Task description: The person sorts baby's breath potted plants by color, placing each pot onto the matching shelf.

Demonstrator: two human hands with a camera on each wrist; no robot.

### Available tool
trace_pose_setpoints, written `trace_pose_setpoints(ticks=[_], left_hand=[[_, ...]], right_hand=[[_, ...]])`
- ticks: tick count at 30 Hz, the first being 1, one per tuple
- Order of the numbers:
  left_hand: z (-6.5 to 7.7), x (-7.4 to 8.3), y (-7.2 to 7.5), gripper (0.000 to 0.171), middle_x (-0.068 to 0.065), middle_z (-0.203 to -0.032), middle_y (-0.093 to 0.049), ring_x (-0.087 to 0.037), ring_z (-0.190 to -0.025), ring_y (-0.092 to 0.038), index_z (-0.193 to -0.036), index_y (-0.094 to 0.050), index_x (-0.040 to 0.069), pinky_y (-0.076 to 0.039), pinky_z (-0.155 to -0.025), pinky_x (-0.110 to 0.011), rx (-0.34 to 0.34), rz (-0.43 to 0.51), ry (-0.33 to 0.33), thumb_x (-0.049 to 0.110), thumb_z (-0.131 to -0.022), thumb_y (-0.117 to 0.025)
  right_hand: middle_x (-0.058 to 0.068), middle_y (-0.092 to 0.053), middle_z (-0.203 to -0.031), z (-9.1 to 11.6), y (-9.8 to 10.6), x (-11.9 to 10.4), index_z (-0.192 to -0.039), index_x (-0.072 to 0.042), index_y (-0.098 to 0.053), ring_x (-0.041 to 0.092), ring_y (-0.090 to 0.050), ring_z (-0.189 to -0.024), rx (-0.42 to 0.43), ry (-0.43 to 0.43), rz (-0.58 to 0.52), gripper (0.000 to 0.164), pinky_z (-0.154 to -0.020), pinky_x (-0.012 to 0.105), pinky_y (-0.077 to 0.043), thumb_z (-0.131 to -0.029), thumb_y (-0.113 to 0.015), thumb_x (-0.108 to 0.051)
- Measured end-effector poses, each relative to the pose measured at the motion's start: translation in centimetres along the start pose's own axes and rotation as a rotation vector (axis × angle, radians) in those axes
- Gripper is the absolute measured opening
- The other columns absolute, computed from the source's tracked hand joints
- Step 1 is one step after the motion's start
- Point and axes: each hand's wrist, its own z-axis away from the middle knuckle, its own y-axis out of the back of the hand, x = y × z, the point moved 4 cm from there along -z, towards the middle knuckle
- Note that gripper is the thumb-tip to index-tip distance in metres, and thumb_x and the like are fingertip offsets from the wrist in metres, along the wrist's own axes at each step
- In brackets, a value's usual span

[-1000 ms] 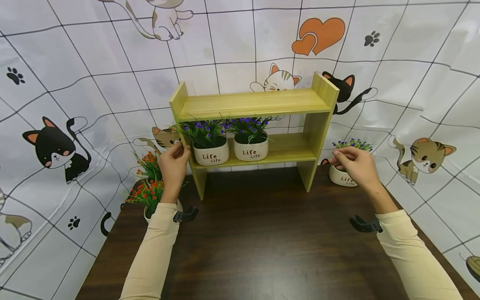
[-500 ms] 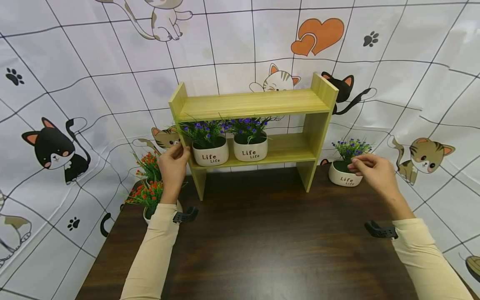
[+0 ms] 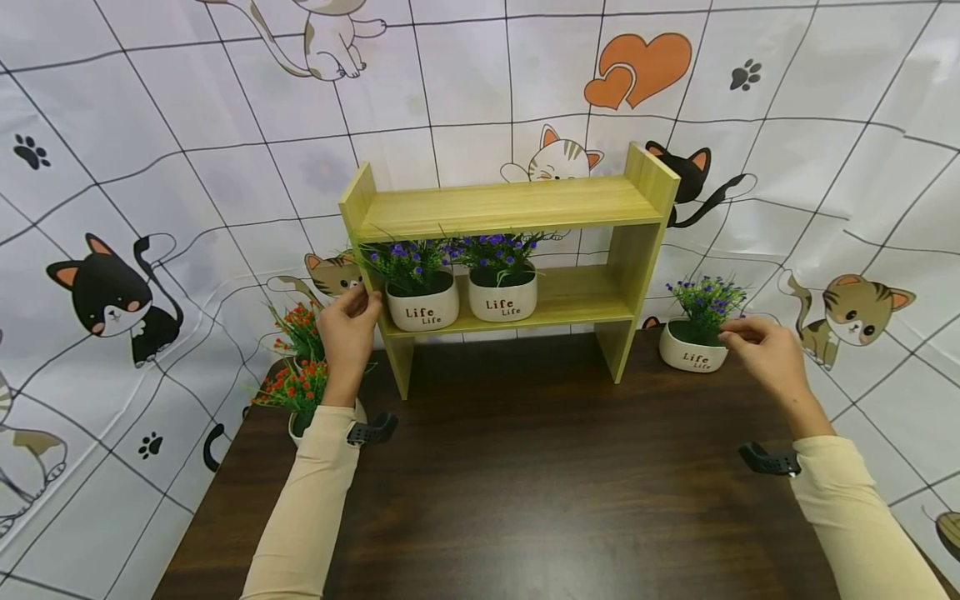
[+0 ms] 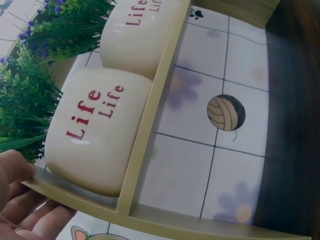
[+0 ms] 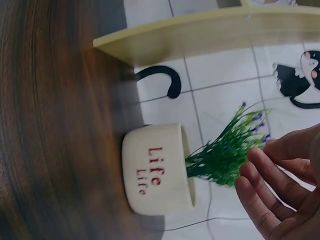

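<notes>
My left hand point(image 3: 348, 327) grips the left side panel of a pale wooden two-tier shelf point(image 3: 510, 204). In the left wrist view the thumb lies at the panel's edge, with the other fingers on its outer side. On the lower board stand two white "Life" pots with purple flowers, a left pot point(image 3: 423, 304) and a right pot point(image 3: 502, 298). Another white flower pot point(image 3: 693, 354) stands on the table, right of the shelf. My right hand point(image 3: 772, 354) is beside its foliage point(image 5: 225, 160), fingers loosely bent and holding nothing; its fingertips overlap the flowers in the right wrist view.
Red-flowered plants point(image 3: 296, 387) in white pots stand on the table at left, partly behind my left forearm. The dark brown table point(image 3: 540, 483) runs up to a wall covering point(image 3: 465, 75) with cat prints. The shelf's right side panel point(image 3: 637, 267) is near the right-hand pot.
My right hand has moved rightward from over the right-hand pot to beside its foliage, uncovering the plant. The left hand, the shelf and the pots have stayed in place.
</notes>
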Motion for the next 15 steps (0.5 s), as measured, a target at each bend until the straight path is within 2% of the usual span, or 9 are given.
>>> trace_pose_setpoints(ticks=[2,4,6,8,10,12,14,15], left_hand=[[0.0,0.0,0.0,0.034,-0.02,-0.127,-0.077,-0.032,-0.116,-0.077,-0.134,-0.074,0.003,-0.063,-0.092,-0.03,0.0,0.002,0.0,0.017,-0.103,-0.07],[0.0,-0.1,0.0,0.035,-0.02,-0.127,-0.077,-0.032,-0.117,-0.077,-0.135,-0.074,0.003,-0.063,-0.095,-0.039,-0.001,0.005,0.001,0.017,-0.103,-0.07],[0.0,0.0,0.1,0.035,-0.021,-0.126,-0.077,-0.031,-0.116,-0.077,-0.135,-0.074,0.003,-0.062,-0.096,-0.042,-0.004,0.011,-0.001,0.017,-0.103,-0.07],[0.0,0.0,0.1,0.035,-0.021,-0.126,-0.077,-0.03,-0.115,-0.077,-0.135,-0.074,0.003,-0.062,-0.096,-0.042,-0.006,0.015,-0.002,0.017,-0.103,-0.07],[-0.1,0.1,0.1,0.035,-0.021,-0.126,-0.077,-0.03,-0.115,-0.077,-0.134,-0.074,0.003,-0.063,-0.096,-0.042,-0.008,0.016,-0.004,0.018,-0.103,-0.07],[-0.1,0.1,0.0,0.035,-0.02,-0.126,-0.077,-0.029,-0.114,-0.078,-0.134,-0.074,0.003,-0.063,-0.095,-0.042,-0.009,0.011,-0.006,0.018,-0.103,-0.07],[-0.1,0.1,0.0,0.035,-0.02,-0.125,-0.077,-0.029,-0.114,-0.078,-0.134,-0.074,0.004,-0.063,-0.095,-0.041,-0.008,0.007,-0.006,0.018,-0.103,-0.07],[-0.1,0.1,0.1,0.034,-0.02,-0.125,-0.077,-0.029,-0.114,-0.078,-0.134,-0.075,0.004,-0.063,-0.095,-0.04,-0.006,0.005,-0.007,0.018,-0.103,-0.07]], right_hand=[[0.007,-0.081,-0.098,-0.2,-0.3,0.6,-0.123,0.004,-0.075,-0.028,-0.046,-0.073,-0.009,-0.004,0.014,0.03,-0.065,0.007,-0.042,-0.103,-0.069,-0.018],[0.025,-0.078,-0.112,-0.5,-0.6,1.2,-0.127,0.006,-0.072,-0.032,-0.044,-0.075,-0.02,-0.01,0.01,0.033,-0.067,0.004,-0.041,-0.103,-0.069,-0.017],[0.034,-0.073,-0.122,-0.7,-1.0,2.0,-0.13,0.008,-0.069,-0.034,-0.042,-0.076,-0.032,-0.021,-0.002,0.036,-0.069,0.002,-0.04,-0.103,-0.069,-0.016],[0.036,-0.07,-0.126,-0.9,-1.4,2.8,-0.132,0.009,-0.067,-0.031,-0.042,-0.077,-0.046,-0.047,0.005,0.039,-0.068,0.002,-0.04,-0.102,-0.069,-0.016],[0.038,-0.068,-0.129,-1.0,-1.8,3.6,-0.133,0.011,-0.064,-0.013,-0.065,-0.081,-0.062,-0.082,0.014,0.043,-0.068,0.004,-0.039,-0.102,-0.068,-0.017],[0.038,-0.066,-0.131,-1.0,-2.2,4.3,-0.136,0.013,-0.062,0.018,-0.078,-0.093,-0.083,-0.12,0.037,0.047,-0.069,0.007,-0.04,-0.102,-0.068,-0.019],[0.04,-0.064,-0.133,-1.1,-2.6,4.9,-0.139,0.015,-0.058,0.048,-0.072,-0.113,-0.106,-0.151,0.042,0.052,-0.074,0.014,-0.045,-0.102,-0.067,-0.021],[0.041,-0.063,-0.134,-1.1,-2.8,5.2,-0.141,0.016,-0.055,0.056,-0.064,-0.123,-0.12,-0.165,0.041,0.056,-0.079,0.021,-0.049,-0.102,-0.066,-0.022]])
